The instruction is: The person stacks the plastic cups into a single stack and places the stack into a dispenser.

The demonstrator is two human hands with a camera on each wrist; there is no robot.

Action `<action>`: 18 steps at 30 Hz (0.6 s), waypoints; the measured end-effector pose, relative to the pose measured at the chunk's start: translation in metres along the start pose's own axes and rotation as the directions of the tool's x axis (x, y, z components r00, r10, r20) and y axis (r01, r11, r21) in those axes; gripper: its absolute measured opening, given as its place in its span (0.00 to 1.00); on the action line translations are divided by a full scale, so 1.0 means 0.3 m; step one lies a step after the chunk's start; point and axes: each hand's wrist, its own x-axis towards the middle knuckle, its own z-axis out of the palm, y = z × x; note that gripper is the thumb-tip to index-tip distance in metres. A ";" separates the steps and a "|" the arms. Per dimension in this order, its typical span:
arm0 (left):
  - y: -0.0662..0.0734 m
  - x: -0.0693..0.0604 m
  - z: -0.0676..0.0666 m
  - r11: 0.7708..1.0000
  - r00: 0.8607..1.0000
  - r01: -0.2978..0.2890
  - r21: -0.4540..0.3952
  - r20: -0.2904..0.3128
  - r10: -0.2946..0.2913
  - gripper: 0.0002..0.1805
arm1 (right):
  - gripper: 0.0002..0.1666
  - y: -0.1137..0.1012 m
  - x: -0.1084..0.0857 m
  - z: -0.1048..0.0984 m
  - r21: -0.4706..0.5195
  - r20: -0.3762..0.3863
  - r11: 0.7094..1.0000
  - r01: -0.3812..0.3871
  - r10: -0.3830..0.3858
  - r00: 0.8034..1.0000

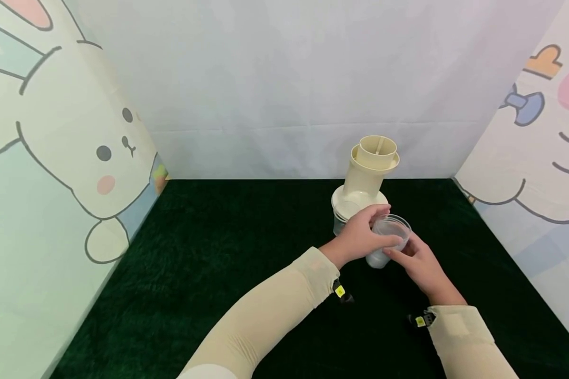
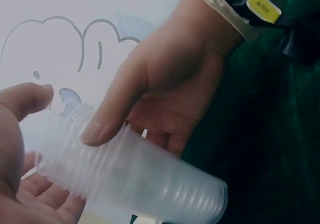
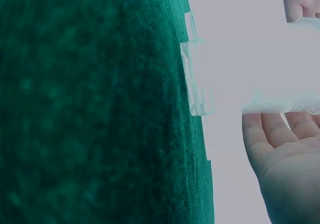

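A stack of clear ribbed plastic cups (image 1: 377,258) is held between both hands, tilted, above the dark green cloth. My right hand (image 1: 424,266) grips it, with its thumb on the side near the rims in the left wrist view, where the stack (image 2: 160,179) lies slanted. My left hand (image 1: 362,237) curls round the rim end, its thumb across the front and fingers behind. Just behind the left hand stands a cream plastic device (image 1: 364,179) with a wide round base and a tube on top. Part of its base is hidden by that hand.
Dark green cloth (image 1: 208,252) covers the table. A clear plastic piece (image 1: 339,225) shows under the front left of the cream base. A white curtain (image 1: 265,95) hangs behind, with cartoon-printed panels (image 1: 76,137) at both sides. The right wrist view is partly washed out.
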 end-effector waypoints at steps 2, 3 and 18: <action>0.001 0.003 -0.007 1.000 1.000 -0.010 -0.002 0.000 0.010 0.39 | 0.37 -0.002 0.000 0.000 -0.001 -0.001 1.000 -0.009 0.009 1.000; 0.001 0.005 -0.010 1.000 1.000 -0.015 -0.004 0.000 0.015 0.39 | 0.37 -0.002 0.000 0.000 -0.003 -0.002 1.000 -0.014 0.014 1.000; 0.006 0.033 -0.086 0.998 0.998 -0.054 0.011 -0.036 0.054 0.40 | 0.39 -0.010 -0.001 0.005 -0.023 -0.006 0.997 -0.077 0.077 0.997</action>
